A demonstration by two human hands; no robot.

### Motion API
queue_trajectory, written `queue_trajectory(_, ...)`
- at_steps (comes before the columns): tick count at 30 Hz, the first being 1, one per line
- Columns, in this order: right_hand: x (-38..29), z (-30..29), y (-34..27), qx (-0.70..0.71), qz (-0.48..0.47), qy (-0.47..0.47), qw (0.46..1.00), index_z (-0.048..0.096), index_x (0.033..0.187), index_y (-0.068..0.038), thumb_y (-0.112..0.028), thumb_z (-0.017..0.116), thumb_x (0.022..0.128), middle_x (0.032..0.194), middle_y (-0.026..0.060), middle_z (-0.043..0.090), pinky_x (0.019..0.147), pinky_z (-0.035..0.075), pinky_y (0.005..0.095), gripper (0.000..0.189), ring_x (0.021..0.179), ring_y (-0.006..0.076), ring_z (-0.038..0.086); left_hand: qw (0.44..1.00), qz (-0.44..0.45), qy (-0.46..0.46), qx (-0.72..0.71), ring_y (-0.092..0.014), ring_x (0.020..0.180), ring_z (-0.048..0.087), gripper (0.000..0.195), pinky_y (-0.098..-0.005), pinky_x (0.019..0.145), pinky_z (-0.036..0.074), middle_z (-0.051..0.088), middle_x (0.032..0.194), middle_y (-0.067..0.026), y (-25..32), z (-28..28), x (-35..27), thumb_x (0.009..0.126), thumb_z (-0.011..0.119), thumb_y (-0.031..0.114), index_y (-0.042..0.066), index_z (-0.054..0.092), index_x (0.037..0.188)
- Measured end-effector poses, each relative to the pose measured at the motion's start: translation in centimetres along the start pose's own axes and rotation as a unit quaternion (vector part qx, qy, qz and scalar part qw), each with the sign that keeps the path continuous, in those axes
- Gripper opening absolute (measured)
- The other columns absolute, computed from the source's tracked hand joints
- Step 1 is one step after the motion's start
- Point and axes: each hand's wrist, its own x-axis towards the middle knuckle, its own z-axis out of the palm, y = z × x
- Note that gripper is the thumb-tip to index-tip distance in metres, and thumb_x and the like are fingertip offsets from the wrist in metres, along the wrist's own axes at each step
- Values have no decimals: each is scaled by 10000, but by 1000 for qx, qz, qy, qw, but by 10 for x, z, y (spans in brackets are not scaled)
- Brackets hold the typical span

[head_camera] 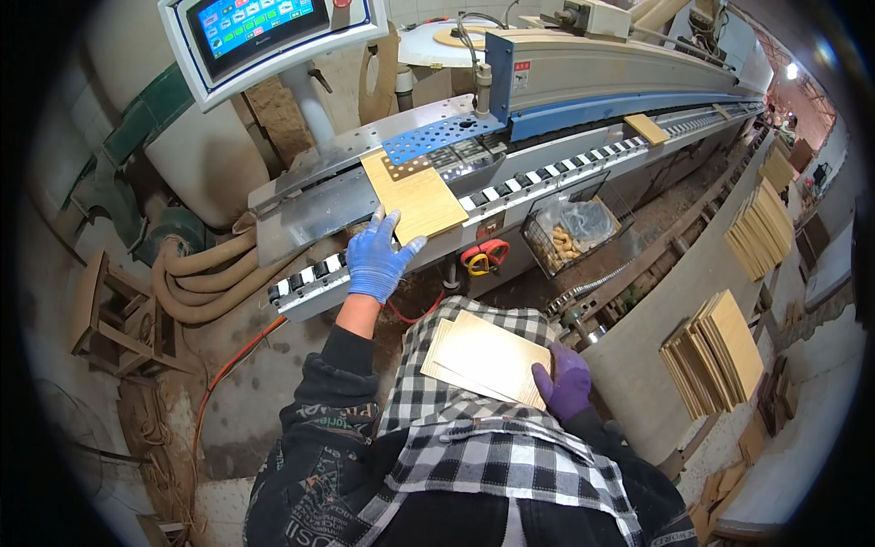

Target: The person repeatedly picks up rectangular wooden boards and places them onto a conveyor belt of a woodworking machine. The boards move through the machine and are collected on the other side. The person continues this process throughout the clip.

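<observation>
My left hand (377, 263), in a blue glove, rests with spread fingertips on the near left edge of a wood-grain panel (420, 205). That panel lies across the infeed of an edge-banding machine, its far end under a blue perforated guard (443, 139). At my lap, my right hand (564, 381) in a purple glove grips a few stacked light wood panels (489, 355) by their right end. The stack lies over my checkered apron (472, 465), slightly fanned out at the left.
A roller track (557, 169) carries another panel (646, 128) farther along. Below hang a wire basket (577, 229) and red-handled scissors (487, 256). Panel stacks (714, 355) stand on a conveyor (636, 383) at right. Dust hoses (205, 280), a wooden stool (123, 314) and a touchscreen (256, 27) are left.
</observation>
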Motion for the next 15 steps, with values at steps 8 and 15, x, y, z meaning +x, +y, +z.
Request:
queue_trajectory(8,-25,28,76,425,306,-44,851,683,948,9,-244,682,922,840,-2,649,743,484,259,254,779,80,565,1000,19,-2,13,-355,988,682,687,-433,888,533,558,1390,-242,-5,1,1,792,762,533,63,638,1276)
queue_trajectory(15,-21,24,77,545,232,-22,806,624,820,-45,-252,573,995,776,-31,557,655,422,277,275,717,80,500,997,33,-62,-9,-386,1118,624,649,-457,969,490,488,1466,-230,-15,-6,-2,872,702,463,71,561,1369)
